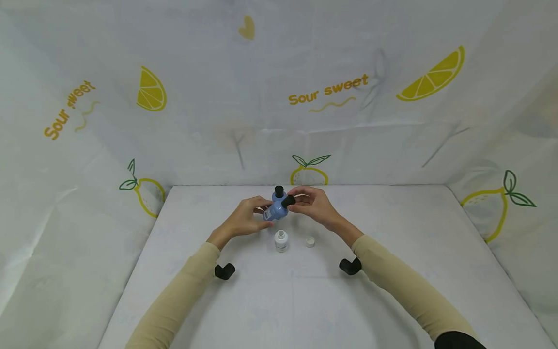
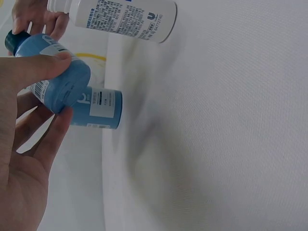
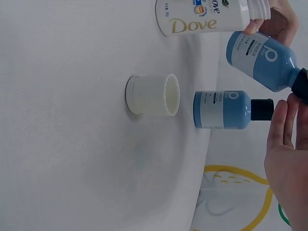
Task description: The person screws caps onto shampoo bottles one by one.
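Behind the white bottle [image 1: 281, 245], the left hand [image 1: 244, 216] grips a blue bottle [image 1: 274, 211], cap [image 1: 288, 201] tipped into the pinching right hand [image 1: 315, 204].

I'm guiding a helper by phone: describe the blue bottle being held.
On the white table, find the open white bottle. Beyond it, the left hand holds the blue bottle while the right hand touches its black cap. It's raised and tilted; the other blue bottle stands upright.

Tilted blue bottle [image 3: 262, 61], cap [image 3: 301, 85] partly offscreen (right wrist view)
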### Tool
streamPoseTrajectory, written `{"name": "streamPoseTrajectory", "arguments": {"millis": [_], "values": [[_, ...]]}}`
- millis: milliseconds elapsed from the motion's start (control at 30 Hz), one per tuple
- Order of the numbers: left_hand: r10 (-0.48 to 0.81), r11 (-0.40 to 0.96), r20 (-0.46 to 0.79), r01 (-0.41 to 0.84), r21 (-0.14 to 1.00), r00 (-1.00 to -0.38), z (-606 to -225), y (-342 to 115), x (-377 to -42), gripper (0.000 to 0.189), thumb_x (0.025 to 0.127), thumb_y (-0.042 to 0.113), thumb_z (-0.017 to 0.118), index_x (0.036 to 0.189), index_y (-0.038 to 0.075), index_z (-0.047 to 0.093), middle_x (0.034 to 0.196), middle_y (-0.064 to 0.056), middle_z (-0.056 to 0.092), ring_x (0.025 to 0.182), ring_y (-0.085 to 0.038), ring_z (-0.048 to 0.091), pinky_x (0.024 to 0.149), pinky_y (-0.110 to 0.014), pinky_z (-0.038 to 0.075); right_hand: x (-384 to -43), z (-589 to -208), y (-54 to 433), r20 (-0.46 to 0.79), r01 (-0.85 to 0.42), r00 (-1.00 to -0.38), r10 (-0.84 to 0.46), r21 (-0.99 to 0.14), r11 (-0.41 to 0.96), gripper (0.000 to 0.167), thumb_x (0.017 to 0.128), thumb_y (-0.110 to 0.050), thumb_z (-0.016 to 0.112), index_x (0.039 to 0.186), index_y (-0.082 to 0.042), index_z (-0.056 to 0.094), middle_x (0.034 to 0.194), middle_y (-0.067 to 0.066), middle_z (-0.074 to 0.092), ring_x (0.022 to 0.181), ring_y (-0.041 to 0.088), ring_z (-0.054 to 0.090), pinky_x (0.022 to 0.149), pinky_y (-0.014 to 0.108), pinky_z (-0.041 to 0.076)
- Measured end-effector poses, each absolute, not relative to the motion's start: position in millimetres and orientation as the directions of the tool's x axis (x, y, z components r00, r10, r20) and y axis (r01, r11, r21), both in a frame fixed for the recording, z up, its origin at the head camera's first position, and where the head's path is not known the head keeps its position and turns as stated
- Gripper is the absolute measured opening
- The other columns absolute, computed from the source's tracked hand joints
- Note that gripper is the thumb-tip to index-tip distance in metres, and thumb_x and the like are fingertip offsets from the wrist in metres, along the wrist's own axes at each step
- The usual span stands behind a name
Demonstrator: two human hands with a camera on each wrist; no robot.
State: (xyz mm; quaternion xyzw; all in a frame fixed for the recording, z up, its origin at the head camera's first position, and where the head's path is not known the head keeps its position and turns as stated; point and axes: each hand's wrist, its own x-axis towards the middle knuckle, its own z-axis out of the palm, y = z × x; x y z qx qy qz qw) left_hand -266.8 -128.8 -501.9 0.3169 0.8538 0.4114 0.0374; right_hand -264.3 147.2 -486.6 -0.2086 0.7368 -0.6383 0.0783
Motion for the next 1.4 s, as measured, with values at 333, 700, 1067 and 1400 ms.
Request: {"name": "streamPoseTrajectory", "arguments": {"millis": [333, 700, 1067, 1400], "values": [[0.569, 0.48, 0.183, 0.505, 0.717, -0.801, -502.7, -126.3, -267.9, 0.058, 0.087, 0.012, 0.091, 0.138, -0.003, 0.07, 0.126, -0.015, 0.074, 0.115, -0.03, 0.075, 0.103, -0.038, 0.067, -264.3, -487.2, 142.4, 0.148, -0.212, -0.919, -0.364, -0.967, 0.144, 0.031, 0.093, 0.0, 0.082, 0.12, 0.005, 0.067, 0.113, 0.015, 0.07, 0.093, 0.006, 0.07, 0.085, 0.013, 0.062], [0.573, 0.477, 0.187, 0.51, 0.716, -0.798, -501.9, -124.7, -269.1, 0.058, 0.088, 0.012, 0.09, 0.139, -0.004, 0.069, 0.128, -0.016, 0.073, 0.116, -0.031, 0.075, 0.103, -0.042, 0.067, -265.3, -485.9, 140.2, 0.158, -0.224, -0.936, -0.316, -0.957, 0.185, 0.026, 0.093, -0.007, 0.085, 0.108, -0.002, 0.065, 0.095, -0.002, 0.063, 0.082, 0.007, 0.062, 0.072, 0.015, 0.055], [0.564, 0.477, 0.188, 0.502, 0.721, -0.804, -502.1, -124.3, -265.1, 0.057, 0.088, 0.01, 0.09, 0.139, -0.004, 0.069, 0.127, -0.016, 0.073, 0.116, -0.032, 0.075, 0.103, -0.044, 0.067, -264.1, -487.2, 139.0, 0.15, -0.223, -0.94, -0.307, -0.95, 0.217, 0.026, 0.093, -0.008, 0.086, 0.107, -0.003, 0.064, 0.095, -0.001, 0.063, 0.082, 0.006, 0.062, 0.072, 0.014, 0.055], [0.555, 0.471, 0.198, 0.501, 0.726, -0.808, -504.0, -126.0, -265.0, 0.057, 0.087, 0.012, 0.09, 0.138, -0.004, 0.07, 0.126, -0.016, 0.073, 0.115, -0.032, 0.075, 0.102, -0.044, 0.068, -263.6, -487.3, 139.9, 0.126, -0.205, -0.931, -0.343, -0.957, 0.205, 0.035, 0.094, -0.009, 0.085, 0.121, 0.0, 0.065, 0.111, 0.009, 0.066, 0.093, 0.009, 0.065, 0.083, 0.012, 0.058]]}}
